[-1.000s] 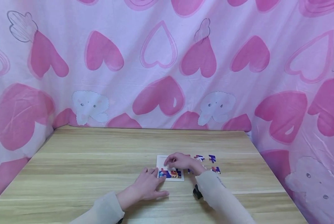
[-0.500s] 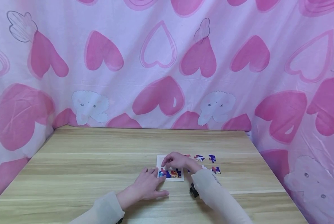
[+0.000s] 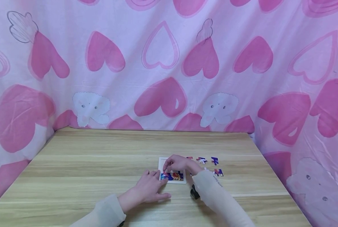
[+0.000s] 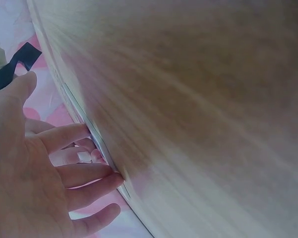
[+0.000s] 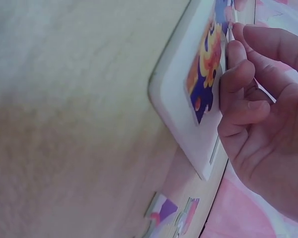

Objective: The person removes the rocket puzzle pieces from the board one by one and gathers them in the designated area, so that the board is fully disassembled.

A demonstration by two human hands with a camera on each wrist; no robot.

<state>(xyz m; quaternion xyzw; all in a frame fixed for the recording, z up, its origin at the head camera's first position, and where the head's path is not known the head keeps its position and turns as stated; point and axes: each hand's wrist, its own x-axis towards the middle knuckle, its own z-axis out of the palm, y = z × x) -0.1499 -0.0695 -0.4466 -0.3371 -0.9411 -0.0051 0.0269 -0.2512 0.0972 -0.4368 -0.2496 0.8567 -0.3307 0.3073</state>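
Observation:
A white jigsaw tray lies on the table, its near part filled with joined colourful pieces. My right hand is over the tray's bare far part, its fingertips low at the left side. There it pinches a small puzzle piece, mostly hidden by the fingers. In the right wrist view, the thumb and curled fingers of that hand meet beside the joined pieces. My left hand lies palm down with fingers spread, the fingertips touching the tray's left edge. Seen from the left wrist, its fingers reach along the tray's edge.
Several loose puzzle pieces lie in two rows right of the tray, some partly behind the right wrist. A black wrist mount hangs under the right sleeve. A pink heart-patterned curtain encloses the wooden table at the back and sides.
My right hand has shifted slightly left over the tray and lowered its fingertips towards the joined pieces. The left hand has stayed put.

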